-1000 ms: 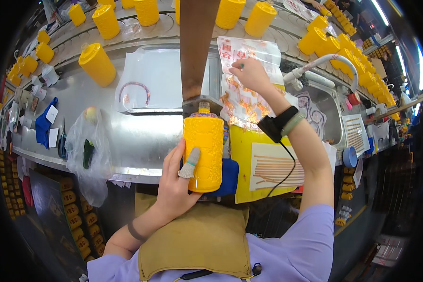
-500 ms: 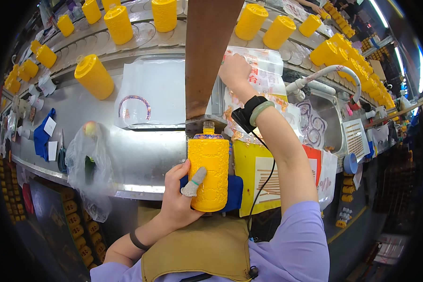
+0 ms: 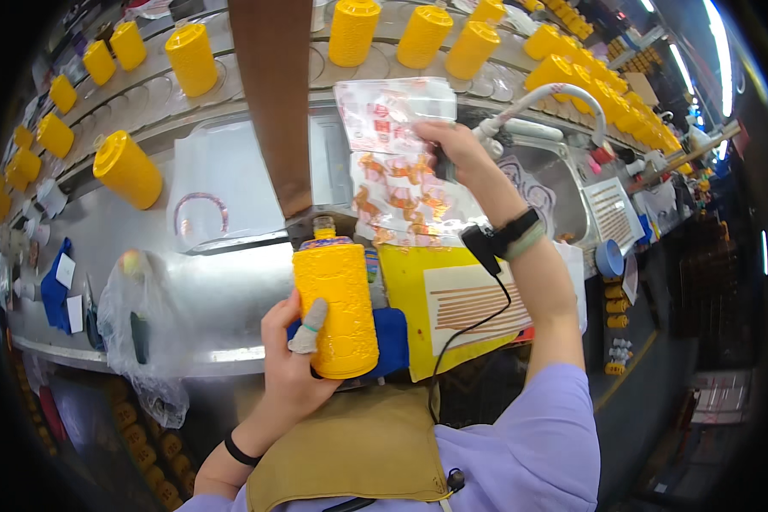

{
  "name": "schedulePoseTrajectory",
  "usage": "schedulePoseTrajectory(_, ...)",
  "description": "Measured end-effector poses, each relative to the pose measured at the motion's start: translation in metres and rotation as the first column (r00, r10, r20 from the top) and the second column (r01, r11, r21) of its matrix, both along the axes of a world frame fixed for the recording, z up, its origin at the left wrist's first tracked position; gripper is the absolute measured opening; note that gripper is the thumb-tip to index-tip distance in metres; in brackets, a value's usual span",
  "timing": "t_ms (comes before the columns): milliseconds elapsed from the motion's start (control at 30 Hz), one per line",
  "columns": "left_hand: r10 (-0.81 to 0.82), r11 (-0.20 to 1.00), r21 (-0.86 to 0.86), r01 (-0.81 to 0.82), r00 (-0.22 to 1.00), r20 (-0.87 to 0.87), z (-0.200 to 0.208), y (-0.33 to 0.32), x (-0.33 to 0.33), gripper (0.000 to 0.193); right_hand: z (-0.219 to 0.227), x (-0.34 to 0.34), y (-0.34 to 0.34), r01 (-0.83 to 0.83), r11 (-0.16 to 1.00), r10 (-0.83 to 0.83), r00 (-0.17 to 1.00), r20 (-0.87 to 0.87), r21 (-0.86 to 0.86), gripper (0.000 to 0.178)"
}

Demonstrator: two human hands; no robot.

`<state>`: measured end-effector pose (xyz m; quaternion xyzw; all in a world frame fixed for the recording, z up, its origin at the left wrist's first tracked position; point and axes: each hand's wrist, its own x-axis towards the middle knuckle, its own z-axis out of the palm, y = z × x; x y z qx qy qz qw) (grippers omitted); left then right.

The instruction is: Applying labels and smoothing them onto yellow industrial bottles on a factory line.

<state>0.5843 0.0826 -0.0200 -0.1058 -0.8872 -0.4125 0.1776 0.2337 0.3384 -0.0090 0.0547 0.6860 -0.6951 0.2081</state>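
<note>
My left hand (image 3: 288, 363) grips a yellow embossed bottle (image 3: 340, 299) upright before my apron, with a grey finger cover (image 3: 311, 327) on the thumb. The bottle has a bare clear neck and a patterned band around its shoulder. My right hand (image 3: 462, 152) reaches over a white sheet with red print (image 3: 375, 107); thumb and forefinger are pinched at its right side. Whatever lies between those fingertips is too small and blurred to make out. Just below, a sheet of orange and gold decals (image 3: 392, 192) lies on the bench.
A brown post (image 3: 273, 94) rises behind the bottle. At right are a tap (image 3: 602, 128), a sink (image 3: 572, 200) and a yellow board (image 3: 401, 299) bearing a sheet of brown strips (image 3: 478, 299). Several yellow bottles (image 3: 354, 32) line the far conveyor. A plastic bag (image 3: 141, 316) hangs at left.
My right hand has moved rightward from the printed sheet's upper left to its right side. The whole view has shifted, while the left hand keeps its hold on the bottle.
</note>
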Motion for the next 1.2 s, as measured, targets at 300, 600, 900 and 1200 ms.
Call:
schedulePoseTrajectory(300, 0.011, 1.000, 0.017, -0.011, 1.000, -0.011, -0.002, 0.005, 0.000, 0.105, -0.030, -0.004, 0.261, 0.683, 0.730, -0.684, 0.730, 0.016, 0.011, 0.025)
schedulePoseTrajectory(600, 0.037, 0.997, -0.069, -0.037, 0.999, -0.003, 0.001, 0.006, 0.004, 0.103, 0.001, -0.059, 0.297, 0.748, 0.656, -0.747, 0.663, 0.062, -0.097, 0.024)
schedulePoseTrajectory(900, 0.055, 0.998, 0.036, -0.055, 0.998, 0.019, 0.000, 0.007, 0.004, 0.108, 0.032, 0.011, 0.247, 0.542, 0.838, -0.516, 0.825, -0.233, 0.066, 0.015)
schedulePoseTrajectory(1200, 0.042, 0.971, 0.234, -0.047, 0.999, 0.028, -0.007, 0.005, 0.001, 0.109, 0.065, 0.181, 0.039, 0.009, 0.779, 0.366, 0.805, -0.467, 0.627, 0.023)
